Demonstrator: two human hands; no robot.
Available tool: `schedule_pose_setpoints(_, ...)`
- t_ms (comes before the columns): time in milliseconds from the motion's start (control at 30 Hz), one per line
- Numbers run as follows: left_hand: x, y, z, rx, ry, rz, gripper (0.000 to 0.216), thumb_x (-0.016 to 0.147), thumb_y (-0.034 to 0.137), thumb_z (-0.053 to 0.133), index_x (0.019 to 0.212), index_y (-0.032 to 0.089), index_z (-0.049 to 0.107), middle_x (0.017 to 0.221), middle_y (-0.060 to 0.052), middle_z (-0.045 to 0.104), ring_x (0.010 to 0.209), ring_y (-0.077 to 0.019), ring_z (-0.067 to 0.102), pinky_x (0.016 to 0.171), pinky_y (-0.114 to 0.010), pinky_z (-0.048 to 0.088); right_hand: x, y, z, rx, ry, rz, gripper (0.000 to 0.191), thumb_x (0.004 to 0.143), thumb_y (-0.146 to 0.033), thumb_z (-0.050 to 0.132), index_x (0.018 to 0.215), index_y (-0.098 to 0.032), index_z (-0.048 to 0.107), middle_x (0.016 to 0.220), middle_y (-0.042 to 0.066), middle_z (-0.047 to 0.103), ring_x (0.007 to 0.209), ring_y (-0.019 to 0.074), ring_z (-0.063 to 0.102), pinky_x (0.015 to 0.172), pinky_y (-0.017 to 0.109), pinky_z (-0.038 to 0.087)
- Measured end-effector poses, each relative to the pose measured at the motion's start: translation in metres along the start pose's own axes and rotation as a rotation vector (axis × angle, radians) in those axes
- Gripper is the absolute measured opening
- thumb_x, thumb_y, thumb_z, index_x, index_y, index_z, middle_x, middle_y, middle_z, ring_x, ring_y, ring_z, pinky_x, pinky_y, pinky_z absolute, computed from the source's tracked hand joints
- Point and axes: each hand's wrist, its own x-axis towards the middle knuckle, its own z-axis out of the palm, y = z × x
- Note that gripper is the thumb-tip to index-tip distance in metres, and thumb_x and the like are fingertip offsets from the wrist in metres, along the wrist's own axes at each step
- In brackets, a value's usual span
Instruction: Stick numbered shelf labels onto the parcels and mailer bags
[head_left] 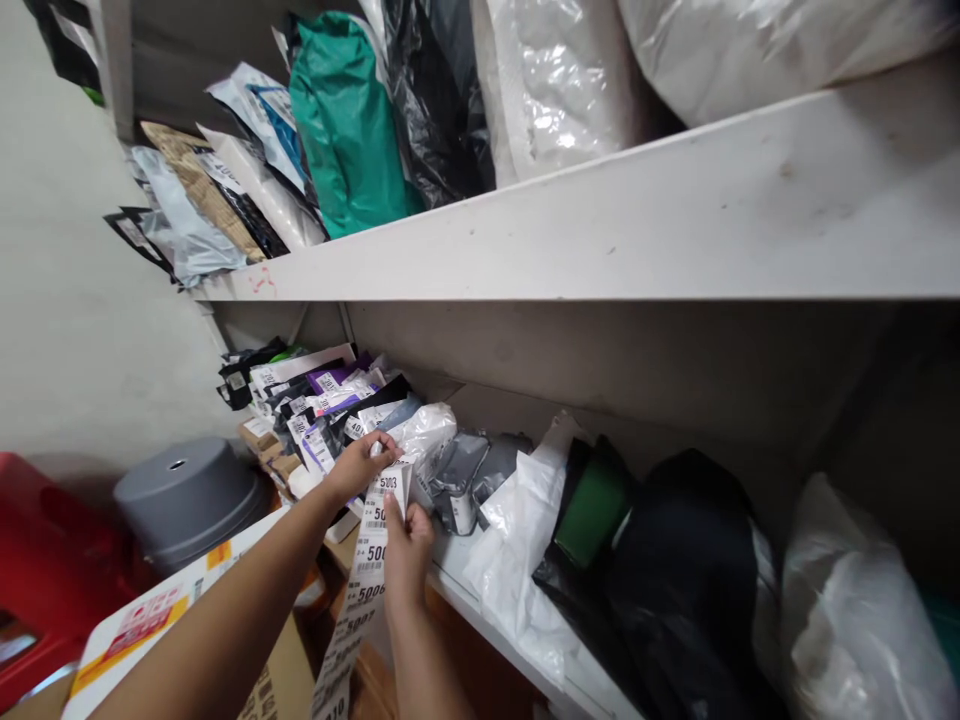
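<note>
A long strip of printed number labels [367, 555] hangs down in front of the lower shelf, with numbers such as 5003 and 5006 on it. My right hand [409, 550] grips the strip near its upper end, thumb on its face. At the strip's top edge, the fingers of my left hand [365, 465] are pinched together; whether they hold one label or the strip itself is too small to tell. Just behind my hands lie a clear-white plastic parcel [427, 432] and a grey parcel [459, 470].
Tagged parcels [322, 400] stand in a row at the lower shelf's far end. White [521, 540], black [682, 570] and green [592, 505] packages fill its near part. The upper shelf [600, 220] overhangs with more bags. A grey stool [187, 495] and a box [180, 610] are at left.
</note>
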Motion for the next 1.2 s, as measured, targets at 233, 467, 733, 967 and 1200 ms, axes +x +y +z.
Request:
schedule_pose_setpoints(233, 0.0, 0.009, -0.005, 0.072, -0.036, -0.042, 0.043, 0.056, 0.057, 0.062, 0.071, 0.018, 0.054, 0.053, 0.006, 0.049, 0.049, -0.0095, 0.04, 0.049, -0.022, 0.031, -0.012, -0.013, 0.002, -0.011, -0.014, -0.131, 0.029, 0.071, -0.038, 0.066, 0.088, -0.014, 0.067, 0.085, 0.01, 0.076, 0.076, 0.0223, 0.068, 0.07, 0.029, 0.053)
schedule_pose_setpoints(467, -0.002, 0.03, -0.025, 0.201, -0.223, 0.095, 0.03, 0.063, 0.044, 0.058, 0.081, 0.02, 0.058, 0.067, 0.002, 0.059, 0.061, -0.0144, 0.051, 0.058, -0.025, 0.041, 0.002, -0.024, -0.008, -0.05, -0.067, -0.025, 0.035, 0.071, -0.047, 0.063, 0.072, -0.012, 0.068, 0.074, 0.012, 0.075, 0.07, 0.0243, 0.066, 0.065, 0.031, 0.051)
schedule_pose_setpoints(733, -0.005, 0.021, -0.018, 0.411, -0.278, 0.317, 0.028, 0.083, 0.037, 0.048, 0.094, 0.02, 0.067, 0.105, -0.008, 0.058, 0.099, -0.0213, 0.055, 0.097, -0.033, 0.04, -0.022, -0.004, 0.004, 0.06, -0.222, 0.066, 0.038, 0.067, -0.039, 0.065, 0.095, -0.013, 0.066, 0.096, 0.014, 0.074, 0.09, 0.0275, 0.068, 0.081, 0.034, 0.052)
schedule_pose_setpoints(967, -0.03, 0.014, -0.01, 0.762, 0.105, 0.52, 0.029, 0.09, 0.032, 0.042, 0.106, 0.021, 0.064, 0.134, -0.016, 0.041, 0.13, -0.0367, 0.03, 0.109, -0.06, 0.023, -0.031, 0.005, -0.024, -0.034, 0.207, 0.002, 0.047, 0.08, -0.057, 0.049, 0.099, -0.016, 0.059, 0.104, 0.02, 0.07, 0.091, 0.027, 0.068, 0.079, 0.034, 0.053)
schedule_pose_setpoints(1200, -0.036, 0.071, 0.054, 0.779, -0.276, 0.509, 0.04, 0.082, 0.031, 0.057, 0.12, 0.019, 0.058, 0.125, -0.012, 0.057, 0.118, -0.0284, 0.048, 0.104, -0.039, 0.039, -0.014, 0.016, -0.049, -0.138, 0.439, -0.091, 0.053, 0.074, -0.062, 0.057, 0.104, -0.019, 0.064, 0.121, 0.017, 0.065, 0.114, 0.031, 0.058, 0.096, 0.04, 0.044)
